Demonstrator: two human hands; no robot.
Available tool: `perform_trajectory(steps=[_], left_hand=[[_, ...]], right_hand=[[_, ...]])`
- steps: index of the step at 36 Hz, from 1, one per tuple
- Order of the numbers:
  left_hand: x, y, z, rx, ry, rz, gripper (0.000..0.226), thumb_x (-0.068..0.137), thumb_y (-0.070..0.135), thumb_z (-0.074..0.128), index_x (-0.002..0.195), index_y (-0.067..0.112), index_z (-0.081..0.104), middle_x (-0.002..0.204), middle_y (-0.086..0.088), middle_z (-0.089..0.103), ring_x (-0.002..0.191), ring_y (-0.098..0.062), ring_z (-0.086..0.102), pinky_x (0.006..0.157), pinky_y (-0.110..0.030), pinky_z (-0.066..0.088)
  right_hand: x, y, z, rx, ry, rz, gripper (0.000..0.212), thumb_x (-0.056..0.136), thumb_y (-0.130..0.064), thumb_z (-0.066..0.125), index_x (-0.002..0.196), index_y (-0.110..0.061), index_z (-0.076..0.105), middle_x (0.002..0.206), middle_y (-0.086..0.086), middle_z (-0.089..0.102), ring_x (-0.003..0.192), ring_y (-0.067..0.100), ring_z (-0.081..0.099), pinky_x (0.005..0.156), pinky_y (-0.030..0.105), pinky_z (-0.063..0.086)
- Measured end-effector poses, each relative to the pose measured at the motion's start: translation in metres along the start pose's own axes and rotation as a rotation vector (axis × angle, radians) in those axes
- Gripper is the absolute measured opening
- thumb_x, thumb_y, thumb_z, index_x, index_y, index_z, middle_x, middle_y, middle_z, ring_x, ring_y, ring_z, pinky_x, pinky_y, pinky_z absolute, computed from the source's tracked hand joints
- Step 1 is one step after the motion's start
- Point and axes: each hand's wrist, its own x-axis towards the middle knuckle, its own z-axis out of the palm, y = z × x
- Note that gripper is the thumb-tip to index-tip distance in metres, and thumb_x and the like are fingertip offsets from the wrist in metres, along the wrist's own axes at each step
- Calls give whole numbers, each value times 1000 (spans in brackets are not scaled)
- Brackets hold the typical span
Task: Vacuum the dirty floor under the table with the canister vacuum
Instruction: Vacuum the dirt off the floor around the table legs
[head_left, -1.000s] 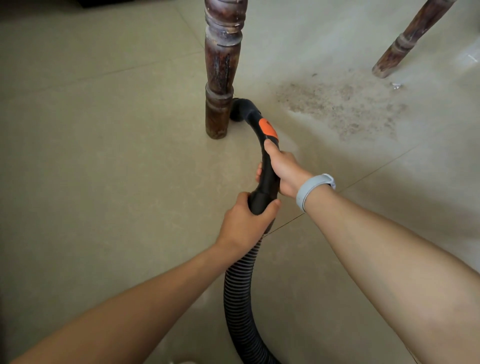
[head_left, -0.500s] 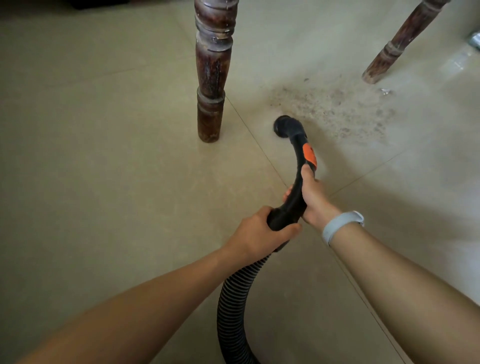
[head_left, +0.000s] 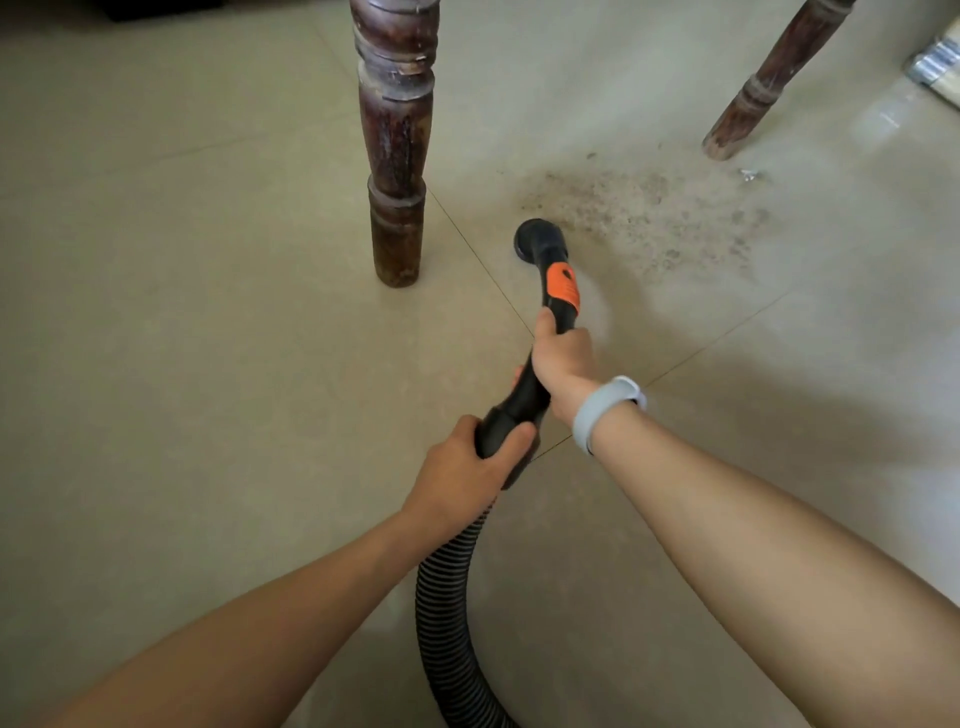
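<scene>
I hold the black vacuum handle (head_left: 524, 395) with both hands. My left hand (head_left: 462, 473) grips its lower end, where the ribbed hose (head_left: 447, 623) joins. My right hand (head_left: 563, 364), with a grey wristband, grips higher up, just below the orange slider (head_left: 562, 288). The round black nozzle opening (head_left: 537, 239) hovers low over the tiles at the left edge of a patch of grey dust and crumbs (head_left: 649, 218). The canister itself is out of view.
A turned dark wooden table leg (head_left: 397, 156) stands left of the nozzle. A second leg (head_left: 758, 98) slants in at the upper right. A small shiny scrap (head_left: 747, 174) lies near it. A striped object (head_left: 937, 65) shows at the right edge.
The nozzle has swung right, away from the near table leg, to the edge of the dust patch. Both hands kept their grip.
</scene>
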Motion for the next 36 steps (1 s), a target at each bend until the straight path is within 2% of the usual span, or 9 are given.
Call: perform_trajectory(steps=[3, 6, 9, 11, 16, 23, 28, 30, 36], left_hand=[[16, 5, -8, -162, -15, -34, 40, 87, 55, 54, 92, 16, 57, 80, -5, 67, 65, -18, 66, 63, -31, 56], [27, 12, -18, -326, -50, -83, 43, 91, 51, 52, 93, 8, 59, 67, -8, 65, 51, -18, 62, 51, -26, 51], [37, 15, -31, -433, -71, -132, 49, 91, 53, 51, 88, 5, 61, 62, -10, 64, 49, -19, 61, 49, -26, 51], [44, 13, -39, -465, -95, -157, 57, 89, 57, 49, 90, 2, 63, 63, -11, 65, 51, -19, 62, 53, -27, 52], [57, 13, -47, -549, -90, -161, 68, 88, 65, 43, 93, 2, 66, 79, -18, 70, 59, -22, 63, 62, -32, 54], [76, 30, -38, -698, -198, -122, 68, 88, 68, 36, 105, 9, 65, 87, -10, 69, 75, -20, 63, 74, -33, 53], [87, 23, -38, -720, -253, -150, 69, 89, 67, 37, 116, 8, 58, 85, -6, 61, 77, -20, 60, 84, -39, 53], [92, 26, -41, -710, -201, -123, 65, 90, 66, 38, 108, 7, 59, 81, -7, 61, 73, -21, 60, 79, -38, 53], [108, 44, -45, -643, -114, -64, 61, 89, 66, 43, 91, 6, 57, 70, -10, 60, 59, -22, 60, 65, -36, 54]], right_hand=[[6, -19, 8, -1, -53, -45, 51, 99, -43, 39, 130, -2, 38, 119, 16, 58, 109, 35, 58, 92, 39, 47], [6, -36, 13, 171, -213, 13, 40, 97, -39, 49, 117, -6, 44, 95, 10, 55, 101, 34, 61, 91, 43, 51], [3, -44, 13, 458, -401, 162, 26, 95, -31, 57, 92, -8, 45, 80, 11, 51, 72, 29, 60, 73, 42, 56], [1, -45, 18, 539, -456, 181, 27, 96, -31, 57, 92, -7, 44, 80, 13, 50, 62, 26, 57, 62, 38, 54], [7, -67, 40, 368, -404, 64, 33, 98, -36, 50, 108, -5, 41, 83, 14, 52, 56, 24, 57, 58, 35, 55], [34, -91, 49, 105, -311, -87, 42, 96, -48, 48, 108, -8, 47, 82, 10, 58, 70, 26, 63, 83, 43, 57], [42, -97, 50, 95, -345, -65, 39, 98, -44, 46, 110, -7, 45, 74, 9, 57, 56, 20, 59, 54, 28, 53], [46, -103, 52, 96, -339, -61, 40, 98, -46, 45, 108, -7, 47, 77, 9, 59, 55, 19, 60, 54, 27, 53], [56, -119, 49, 192, -297, -51, 37, 98, -44, 47, 84, -10, 45, 65, 8, 57, 58, 23, 58, 77, 40, 56]])
